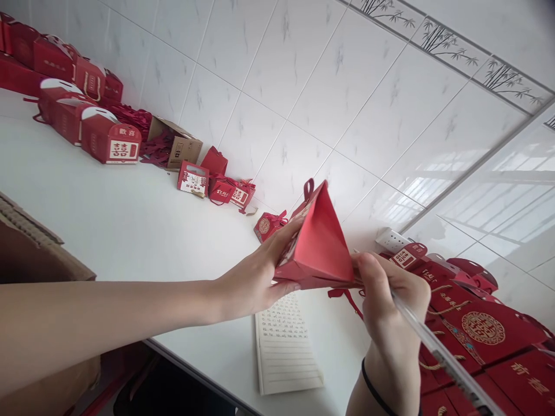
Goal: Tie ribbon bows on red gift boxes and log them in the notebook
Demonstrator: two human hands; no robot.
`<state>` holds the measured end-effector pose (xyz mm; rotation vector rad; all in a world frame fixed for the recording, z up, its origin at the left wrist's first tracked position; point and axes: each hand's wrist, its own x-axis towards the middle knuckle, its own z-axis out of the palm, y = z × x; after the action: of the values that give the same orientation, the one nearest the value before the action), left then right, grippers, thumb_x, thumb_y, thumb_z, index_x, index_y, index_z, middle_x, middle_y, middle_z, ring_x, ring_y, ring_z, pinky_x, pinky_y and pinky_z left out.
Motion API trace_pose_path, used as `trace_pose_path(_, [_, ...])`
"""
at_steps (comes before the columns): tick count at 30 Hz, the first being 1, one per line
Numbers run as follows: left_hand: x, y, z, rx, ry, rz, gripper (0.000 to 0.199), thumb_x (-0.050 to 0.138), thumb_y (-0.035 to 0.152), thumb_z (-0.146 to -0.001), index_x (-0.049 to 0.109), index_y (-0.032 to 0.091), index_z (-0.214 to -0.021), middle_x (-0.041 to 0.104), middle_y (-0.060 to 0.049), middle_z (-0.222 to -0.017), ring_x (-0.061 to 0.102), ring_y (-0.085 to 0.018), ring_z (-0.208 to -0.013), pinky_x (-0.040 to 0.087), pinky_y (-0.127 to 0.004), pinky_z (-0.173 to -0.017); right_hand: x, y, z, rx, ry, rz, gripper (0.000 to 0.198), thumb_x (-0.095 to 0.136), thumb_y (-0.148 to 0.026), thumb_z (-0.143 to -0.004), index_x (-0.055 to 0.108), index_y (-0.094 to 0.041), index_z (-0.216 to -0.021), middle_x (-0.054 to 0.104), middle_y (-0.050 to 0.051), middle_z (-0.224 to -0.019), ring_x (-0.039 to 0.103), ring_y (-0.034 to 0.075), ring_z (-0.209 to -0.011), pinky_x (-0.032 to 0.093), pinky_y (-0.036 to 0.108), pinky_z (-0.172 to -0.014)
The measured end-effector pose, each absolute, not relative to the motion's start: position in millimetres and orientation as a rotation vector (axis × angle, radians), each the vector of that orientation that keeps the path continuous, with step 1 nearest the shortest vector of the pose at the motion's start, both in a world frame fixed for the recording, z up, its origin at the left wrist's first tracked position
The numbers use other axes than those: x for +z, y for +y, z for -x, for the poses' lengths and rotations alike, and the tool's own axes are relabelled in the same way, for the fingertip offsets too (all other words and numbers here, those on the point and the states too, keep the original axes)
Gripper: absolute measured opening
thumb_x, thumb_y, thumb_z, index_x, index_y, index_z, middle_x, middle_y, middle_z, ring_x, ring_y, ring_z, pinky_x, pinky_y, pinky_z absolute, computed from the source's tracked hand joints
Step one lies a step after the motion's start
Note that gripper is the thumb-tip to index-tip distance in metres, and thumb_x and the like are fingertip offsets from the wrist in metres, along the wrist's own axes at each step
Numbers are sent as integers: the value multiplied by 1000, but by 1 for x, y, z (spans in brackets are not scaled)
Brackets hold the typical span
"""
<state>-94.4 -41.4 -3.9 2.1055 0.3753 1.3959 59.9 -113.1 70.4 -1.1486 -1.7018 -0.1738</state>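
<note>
A small red gift box (321, 237) with tapering, triangular sides is held up over the white table. My left hand (251, 266) grips it from the left, fingers behind and thumb along its lower edge. A ribbon loop (308, 189) shows at its top. My right hand (385, 294) is closed around a clear-barrelled pen (437, 349), whose back end points toward the lower right. The right fingertips meet the box's right corner; the pen's tip is mostly hidden there. Below the box lies a lined notebook (286, 352) with rows of handwriting.
Red gift boxes (110, 138) line the wall at the left, near a cardboard box (184, 150) of red ribbons. Smaller boxes (223, 188) stand mid-table. More red packages (481, 326) and a power strip (392, 238) are at the right. An open carton (39, 248) sits at the left edge.
</note>
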Motion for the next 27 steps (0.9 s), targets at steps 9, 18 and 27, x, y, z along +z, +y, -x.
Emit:
trace_pose_path(9, [-9, -36, 100, 1443, 346, -2779, 82, 37, -6, -81, 7, 34, -146, 12, 2, -154, -2, -23, -143, 21, -46, -116, 76, -107, -70, -72, -1687, 1326, 47, 56, -63, -81, 68, -17, -82, 64, 4, -70, 57, 18, -58, 45, 22, -47])
trace_pose_path(18, [-5, -44, 103, 1509, 324, -2450, 81, 51, 13, -74, 12, 27, -144, 12, -5, -154, 7, -29, -142, 14, -52, -115, 78, -102, -94, 172, -1631, 1382, 36, 62, -52, -84, 69, -18, -93, 67, 4, -83, 62, 21, -70, 48, 23, -54])
trace_pose_path(27, [9, -43, 99, 1077, 411, -1613, 32, 52, 45, -84, 58, 16, -97, 63, -5, -92, 58, -18, -86, 48, -34, -78, 89, -108, -99, 580, -1993, 1382, 31, 61, -48, -84, 66, -18, -82, 65, 3, -75, 61, 20, -65, 50, 25, -55])
